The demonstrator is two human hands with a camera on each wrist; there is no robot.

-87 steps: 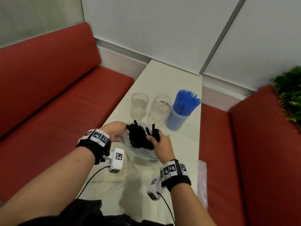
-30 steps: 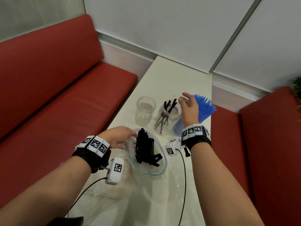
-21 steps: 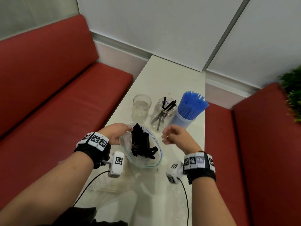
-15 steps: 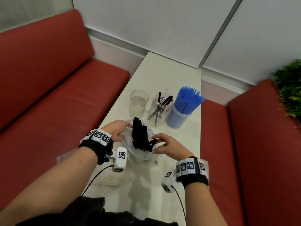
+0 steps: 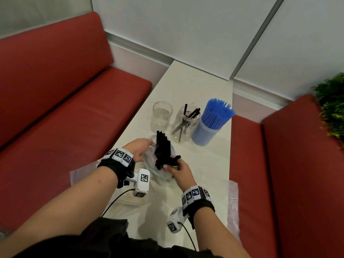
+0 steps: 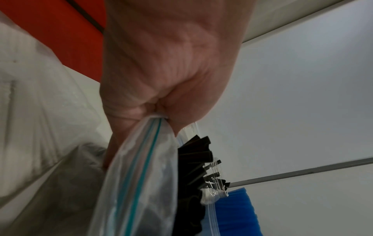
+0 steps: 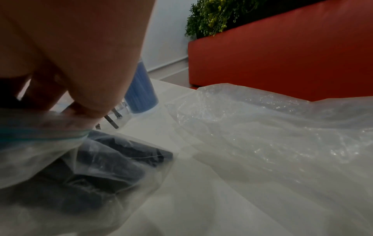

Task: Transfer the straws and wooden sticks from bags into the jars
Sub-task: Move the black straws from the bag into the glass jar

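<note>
— Clear plastic is in my left hand (image 5: pixel 139 148)?

— Yes, I see its fingers pinching the rim of the zip bag (image 5: pixel 149 164) to hold it open. My right hand (image 5: pixel 177 169) is inside the mouth, fingers curled around some black straws (image 5: pixel 163 151).

— And beyond the bag?

— Three jars on the white table (image 5: pixel 210 164): empty jar (image 5: pixel 162 116), middle jar (image 5: pixel 186 125) with several black straws, and the jar of blue straws (image 5: pixel 212 121).

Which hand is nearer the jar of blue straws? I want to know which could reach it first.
The right hand: it is at the black straws in the bag, nearer the jar of blue straws. The left hand grips the bag's far-side rim.
</note>
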